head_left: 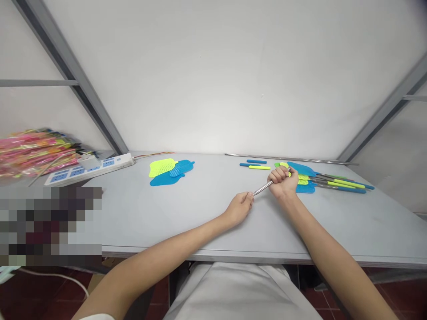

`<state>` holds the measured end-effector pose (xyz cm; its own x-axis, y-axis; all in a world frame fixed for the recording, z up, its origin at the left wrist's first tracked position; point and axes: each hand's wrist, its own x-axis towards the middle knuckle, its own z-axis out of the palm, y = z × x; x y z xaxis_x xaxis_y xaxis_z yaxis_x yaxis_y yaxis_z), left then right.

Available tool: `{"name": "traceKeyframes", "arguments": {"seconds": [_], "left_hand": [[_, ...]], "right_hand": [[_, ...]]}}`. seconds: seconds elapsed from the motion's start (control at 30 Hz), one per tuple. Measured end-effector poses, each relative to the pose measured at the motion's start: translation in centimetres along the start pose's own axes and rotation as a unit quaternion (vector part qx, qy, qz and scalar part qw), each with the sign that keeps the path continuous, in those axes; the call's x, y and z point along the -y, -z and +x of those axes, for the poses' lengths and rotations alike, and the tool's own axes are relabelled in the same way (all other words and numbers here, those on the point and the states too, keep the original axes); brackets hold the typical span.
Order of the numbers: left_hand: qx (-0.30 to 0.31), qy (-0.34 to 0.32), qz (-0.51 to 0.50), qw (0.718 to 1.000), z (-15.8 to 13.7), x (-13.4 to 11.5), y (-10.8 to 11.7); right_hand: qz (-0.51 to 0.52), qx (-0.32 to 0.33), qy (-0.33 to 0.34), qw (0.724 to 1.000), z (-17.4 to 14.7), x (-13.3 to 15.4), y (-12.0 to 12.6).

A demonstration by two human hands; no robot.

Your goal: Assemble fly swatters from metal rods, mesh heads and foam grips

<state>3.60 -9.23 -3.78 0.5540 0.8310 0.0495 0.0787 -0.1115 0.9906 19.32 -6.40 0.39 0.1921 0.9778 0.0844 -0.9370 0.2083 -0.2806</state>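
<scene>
A thin metal rod [263, 188] slants between my two hands above the grey table. My left hand [239, 208] is closed around its lower left end. Higher up and to the right, my right hand [284, 181] is wrapped around the rod in a fist. Just behind the right fist lie blue and yellow-green fly swatters [305, 189], with their metal shafts and coloured handles pointing right. Farther back rest loose blue and yellow handle grips [259, 167]. Loose fly swatter heads [162, 167], blue and yellow-green, overlap on the left part of the table.
Metal rods [287, 158] lie along the back by the white wall [216, 89]. At the left, a white power strip [95, 168] with a plug stands near a pile of plastic-wrapped colourful things [36, 151]. The table's front edge [213, 255] runs before my body.
</scene>
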Motion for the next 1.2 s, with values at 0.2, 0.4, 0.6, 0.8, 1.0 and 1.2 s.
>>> {"name": "traceKeyframes", "arguments": {"seconds": [0.2, 0.4, 0.6, 0.8, 1.0, 1.2], "left_hand": [[0.007, 0.012, -0.032, 0.999, 0.0, -0.2, 0.0], [-0.008, -0.01, -0.002, 1.0, 0.2, -0.4, -0.2], [-0.017, -0.001, -0.011, 1.0, 0.4, -0.6, -0.1], [-0.041, 0.015, -0.013, 0.999, 0.6, -1.2, 0.5], [-0.09, 0.011, -0.032, 0.995, 0.9, -2.2, 1.7], [-0.168, -0.022, -0.014, 0.985, 1.7, -2.6, 3.4]], "right_hand": [[0.0, -0.006, -0.001, 1.0, 0.0, 0.0, 0.2], [0.015, -0.022, -0.018, 1.0, 0.3, 0.5, 0.4], [-0.012, -0.046, -0.015, 0.999, 0.3, 0.8, 0.3], [-0.064, -0.038, -0.026, 0.997, 0.5, 0.7, 0.0], [-0.148, -0.044, -0.02, 0.988, 0.5, 0.7, -1.1], [-0.258, -0.072, -0.009, 0.963, 0.0, 0.7, -1.7]]}}
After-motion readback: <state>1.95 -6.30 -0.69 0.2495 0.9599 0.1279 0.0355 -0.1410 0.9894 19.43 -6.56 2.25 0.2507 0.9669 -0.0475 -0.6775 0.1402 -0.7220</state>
